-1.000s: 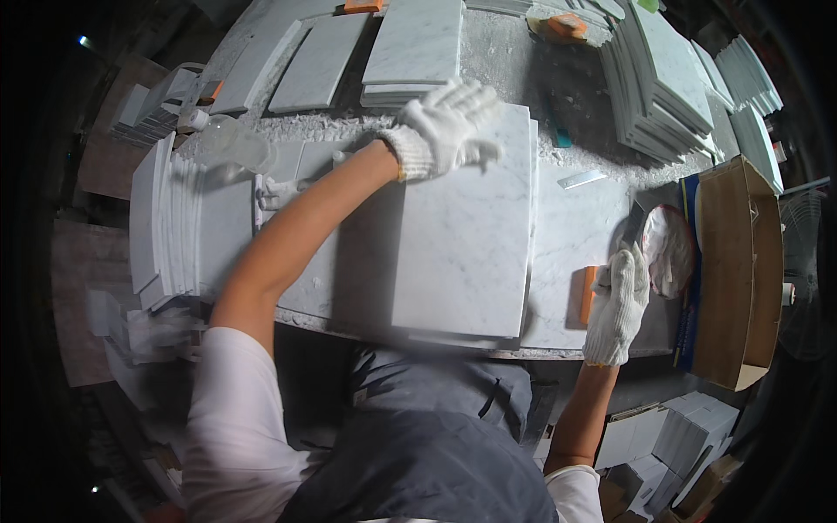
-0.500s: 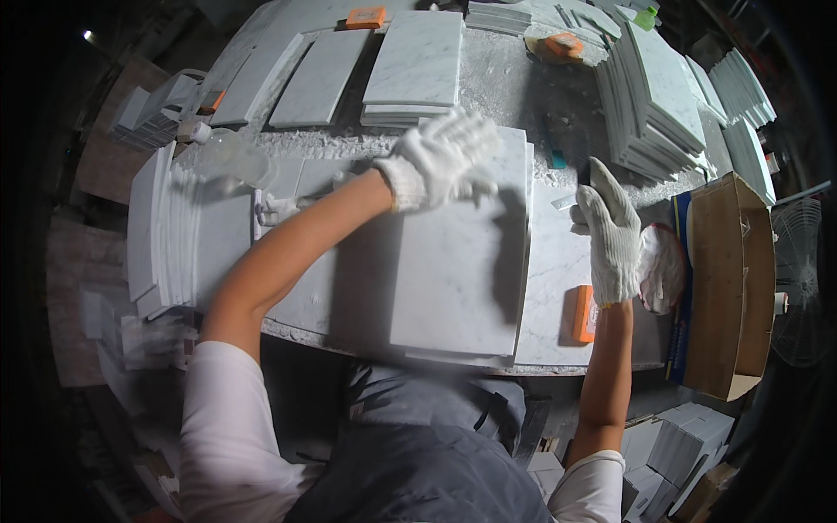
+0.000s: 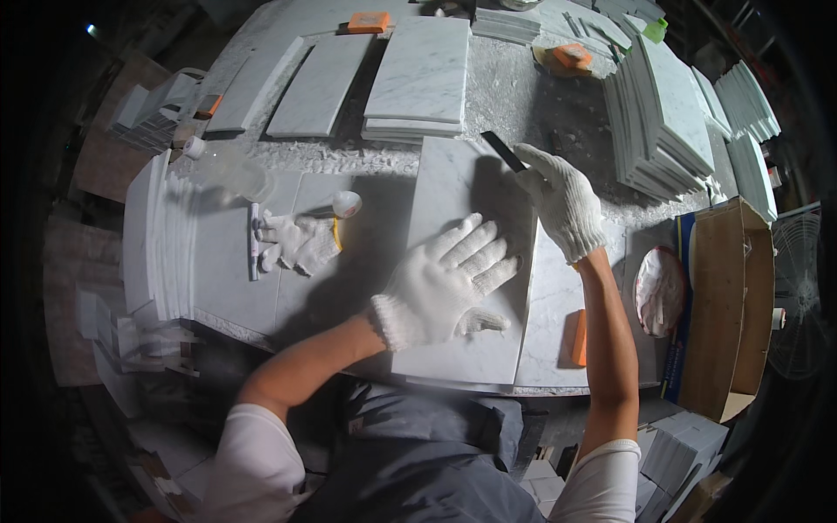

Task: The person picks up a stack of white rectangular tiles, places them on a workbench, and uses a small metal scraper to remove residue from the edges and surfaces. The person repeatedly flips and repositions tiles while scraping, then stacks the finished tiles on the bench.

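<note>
The left gloved hand (image 3: 446,286) is held spread open over the grey-veined marble slab (image 3: 458,187), whose middle is thereby hidden; contact cannot be confirmed. At the slab's far right corner, a dark flat strip (image 3: 503,151) is gripped by the right gloved hand (image 3: 561,202), its near end concealed.

Bright centre, near-black rim, distorted edges
</note>
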### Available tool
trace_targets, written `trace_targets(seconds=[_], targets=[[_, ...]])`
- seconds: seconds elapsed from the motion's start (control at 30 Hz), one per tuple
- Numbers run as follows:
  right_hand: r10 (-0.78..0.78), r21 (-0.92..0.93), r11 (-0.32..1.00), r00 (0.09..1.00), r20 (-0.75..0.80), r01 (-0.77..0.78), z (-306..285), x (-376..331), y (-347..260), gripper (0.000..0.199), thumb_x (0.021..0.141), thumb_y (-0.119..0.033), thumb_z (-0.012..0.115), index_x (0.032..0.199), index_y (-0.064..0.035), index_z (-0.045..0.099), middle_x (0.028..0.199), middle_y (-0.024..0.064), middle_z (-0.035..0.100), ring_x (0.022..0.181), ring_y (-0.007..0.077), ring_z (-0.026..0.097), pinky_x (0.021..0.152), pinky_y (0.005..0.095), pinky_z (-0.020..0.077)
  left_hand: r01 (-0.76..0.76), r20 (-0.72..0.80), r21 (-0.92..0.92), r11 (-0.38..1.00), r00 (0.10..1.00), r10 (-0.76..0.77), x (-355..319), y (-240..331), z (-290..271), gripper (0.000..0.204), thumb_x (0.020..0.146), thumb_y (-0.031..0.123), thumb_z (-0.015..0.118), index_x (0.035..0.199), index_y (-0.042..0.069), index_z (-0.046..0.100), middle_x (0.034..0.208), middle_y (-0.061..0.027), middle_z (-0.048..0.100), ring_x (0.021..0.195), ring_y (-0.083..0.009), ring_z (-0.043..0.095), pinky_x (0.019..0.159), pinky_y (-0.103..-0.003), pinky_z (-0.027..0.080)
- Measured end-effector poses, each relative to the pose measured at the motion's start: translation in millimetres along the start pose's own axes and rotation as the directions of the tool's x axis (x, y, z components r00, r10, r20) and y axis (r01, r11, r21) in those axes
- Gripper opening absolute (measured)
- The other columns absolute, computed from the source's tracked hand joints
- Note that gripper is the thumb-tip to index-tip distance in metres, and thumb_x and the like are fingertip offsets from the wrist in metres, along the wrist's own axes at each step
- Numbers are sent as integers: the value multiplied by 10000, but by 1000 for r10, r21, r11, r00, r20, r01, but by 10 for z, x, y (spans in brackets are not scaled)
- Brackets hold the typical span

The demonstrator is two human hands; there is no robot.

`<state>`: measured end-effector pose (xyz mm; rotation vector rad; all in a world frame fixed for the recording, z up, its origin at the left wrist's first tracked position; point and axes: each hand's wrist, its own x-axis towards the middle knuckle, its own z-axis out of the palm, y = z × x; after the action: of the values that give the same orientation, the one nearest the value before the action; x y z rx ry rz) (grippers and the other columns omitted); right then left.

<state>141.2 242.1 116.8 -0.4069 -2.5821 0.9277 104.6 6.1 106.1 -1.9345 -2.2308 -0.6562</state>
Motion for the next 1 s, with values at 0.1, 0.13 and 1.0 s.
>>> trace_targets(seconds=[0.1,0.13,1.0], targets=[[-53,-154,986,998,45,60,23,76,-72,343,939,-147,675,1279,-117,700,1015,123,706,878,279,697,796,366,535,2,35,75,997,999,-4,26,-19,-38,674,980,602,454,1341,66,646,1410,-145,617,1417,-316,477,1254,-477,243],[-44,-180,982,997,61,54,15,81,-88,340,937,-150,682,1274,-117,703,1003,119,700,875,285,692,793,367,534,14,69,81,997,997,-19,45,-26,-58,674,981,602,453,1343,66,644,1414,-147,614,1418,-317,474,1254,-480,242],[-127,-280,939,958,256,199,52,336,-56,404,963,-113,586,1341,-226,674,956,128,656,892,350,689,788,429,562,18,29,-22,1000,999,-18,87,-48,-37,647,957,597,500,1295,73,672,1353,-152,638,1378,-328,507,1239,-512,269]])
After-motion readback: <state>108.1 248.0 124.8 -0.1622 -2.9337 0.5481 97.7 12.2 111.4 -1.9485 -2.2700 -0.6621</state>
